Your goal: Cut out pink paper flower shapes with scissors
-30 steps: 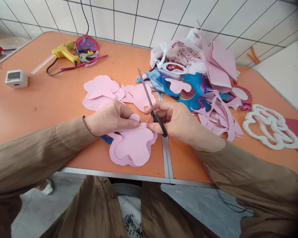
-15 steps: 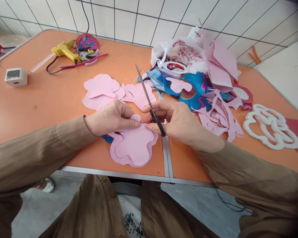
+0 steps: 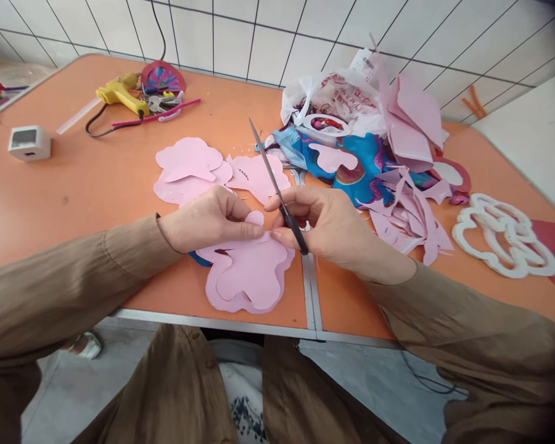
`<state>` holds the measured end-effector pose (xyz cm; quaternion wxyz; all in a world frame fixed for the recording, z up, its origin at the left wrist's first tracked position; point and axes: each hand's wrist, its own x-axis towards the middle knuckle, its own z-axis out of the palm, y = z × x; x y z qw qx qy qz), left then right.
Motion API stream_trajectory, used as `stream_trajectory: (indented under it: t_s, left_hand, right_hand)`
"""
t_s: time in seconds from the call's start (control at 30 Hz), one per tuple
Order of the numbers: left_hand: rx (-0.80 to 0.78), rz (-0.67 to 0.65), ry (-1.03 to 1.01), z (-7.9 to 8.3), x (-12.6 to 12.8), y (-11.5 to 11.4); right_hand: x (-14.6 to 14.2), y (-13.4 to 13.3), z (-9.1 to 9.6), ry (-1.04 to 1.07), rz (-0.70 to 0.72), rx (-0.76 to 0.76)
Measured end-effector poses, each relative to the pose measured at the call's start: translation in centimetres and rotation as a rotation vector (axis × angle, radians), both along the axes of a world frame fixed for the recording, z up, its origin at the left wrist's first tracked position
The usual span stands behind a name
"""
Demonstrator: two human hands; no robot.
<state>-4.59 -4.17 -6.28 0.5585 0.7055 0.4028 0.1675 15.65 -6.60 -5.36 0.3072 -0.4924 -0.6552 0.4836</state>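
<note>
Near the front edge of the orange table [image 3: 277, 314], my left hand [image 3: 213, 219] pinches the upper part of a pink paper cutout [image 3: 250, 271] with a wavy outline. That cutout lies over a larger pink piece [image 3: 219, 299]. My right hand [image 3: 326, 225] holds black-handled scissors [image 3: 275, 179], whose blades point up and away to the left. Its thumb and fingertip also touch the cutout's edge beside my left thumb. Beyond my hands rest more pink cutouts [image 3: 187, 160] and a pink piece with dark marks [image 3: 254, 176].
A yellow glue gun [image 3: 123, 95] and a white cube-shaped device [image 3: 30, 143] are at the left. Back right sits a white plastic bag [image 3: 346, 92] near a blue patterned bag [image 3: 358, 157]. Pink scraps [image 3: 409, 216] and white cloud-shaped frames [image 3: 504, 237] lie on the right.
The held pink cutout has shifted and turned slightly, and its rounded top now shows a little more above my left thumb. Both hands stay nearly in place.
</note>
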Motion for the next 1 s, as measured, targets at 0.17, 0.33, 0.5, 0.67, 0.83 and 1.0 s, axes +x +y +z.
stream_trajectory:
  t_s: [0.17, 0.33, 0.5, 0.67, 0.83, 1.0]
  left_hand:
    - [0.016, -0.032, 0.034, 0.0, 0.0, -0.1]
    - [-0.030, -0.057, -0.002, -0.1, 0.1, 0.0]
    - [-0.100, -0.023, -0.024, 0.0, -0.1, 0.3]
    - [-0.167, 0.070, -0.039, 0.0, -0.6, 0.6]
    - [-0.269, 0.137, -0.084, -0.2, -0.7, 0.7]
    - [-0.274, 0.116, -0.085, 0.1, -0.7, 0.7]
  right_hand:
    - [-0.3, -0.2, 0.2, -0.006, -0.018, -0.033]
    - [-0.3, 0.0, -0.1, 0.061, 0.020, -0.092]
    - [0.4, 0.4, -0.2, 0.090, 0.021, -0.073]
    - [2.4, 0.4, 1.5, 0.117, 0.099, -0.034]
    - [5.7, 0.1, 2.9, 0.048, 0.330, -0.199]
    - [8.7, 0.6, 2.2, -0.014, 0.640, -0.340]
